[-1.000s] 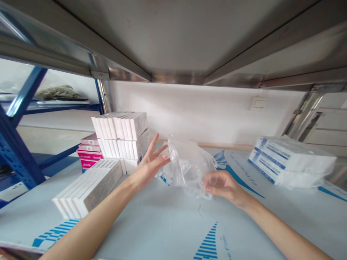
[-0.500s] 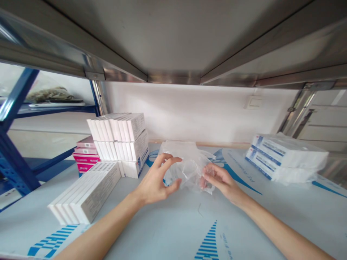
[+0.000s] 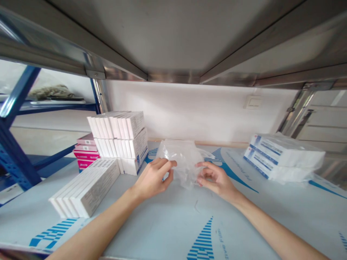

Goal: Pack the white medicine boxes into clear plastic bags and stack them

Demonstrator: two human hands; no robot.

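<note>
A crumpled clear plastic bag (image 3: 182,159) is held between both my hands just above the pale shelf surface (image 3: 168,224). My left hand (image 3: 153,177) pinches its left edge with thumb and fingers closed. My right hand (image 3: 215,178) grips the bag's right side with curled fingers. Stacked white boxes (image 3: 119,139) stand just left of my left hand.
A row of white boxes (image 3: 86,187) lies flat at the front left, with pink boxes (image 3: 86,150) behind it. Two plastic-wrapped white and blue packs (image 3: 284,157) sit at the right. A metal shelf (image 3: 173,39) hangs close overhead. Blue racking (image 3: 16,144) stands at the left.
My left hand went from open and spread beside the bag to pinching its left edge. The bag came down lower, closer to the shelf, and is more bunched.
</note>
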